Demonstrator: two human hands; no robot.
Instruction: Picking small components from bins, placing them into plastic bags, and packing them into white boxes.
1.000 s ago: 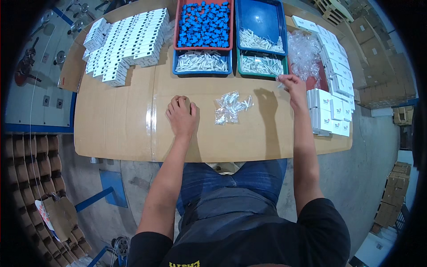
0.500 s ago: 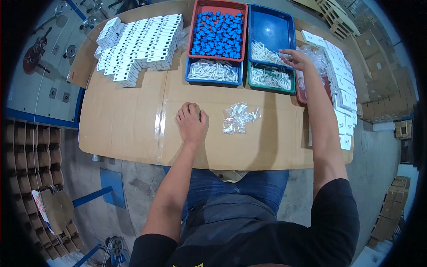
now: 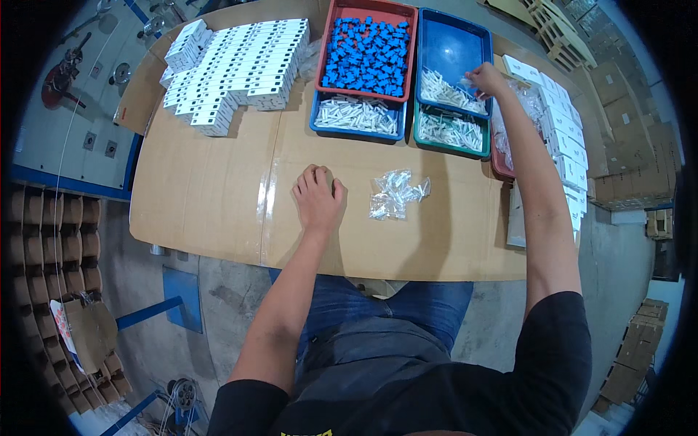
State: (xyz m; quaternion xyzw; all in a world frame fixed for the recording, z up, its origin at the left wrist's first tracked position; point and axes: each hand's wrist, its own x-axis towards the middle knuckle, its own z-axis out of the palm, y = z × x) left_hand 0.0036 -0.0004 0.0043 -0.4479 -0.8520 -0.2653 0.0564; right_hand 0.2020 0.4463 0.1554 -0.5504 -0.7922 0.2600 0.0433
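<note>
**Right hand at the blue tray, left hand flat on the table**

The right hand (image 3: 486, 76) is stretched far forward to the blue tray (image 3: 454, 51), and its fingers are curled over the white pieces (image 3: 445, 89) that lie in the near part of this tray. Whether a piece is actually pinched between the fingers cannot be told — the fingertips are too small to be seen clearly.

The left hand (image 3: 318, 198) is laid palm down on the table (image 3: 203, 189), open, with nothing held in it. Just beside it, to the right, a small heap of clear bags (image 3: 396, 195) is seen on the cardboard surface; the hand and the heap are apart, not touching.

Behind the heap, a red tray (image 3: 367, 47) is filled with blue parts, and below it a second blue tray (image 3: 356, 116) is filled with white pieces. A green tray (image 3: 451, 134) with more white pieces is placed under the right forearm. White boxes (image 3: 236, 62) are stacked in rows at the far left of the table — more of them are piled along the right edge (image 3: 560, 138).
</note>
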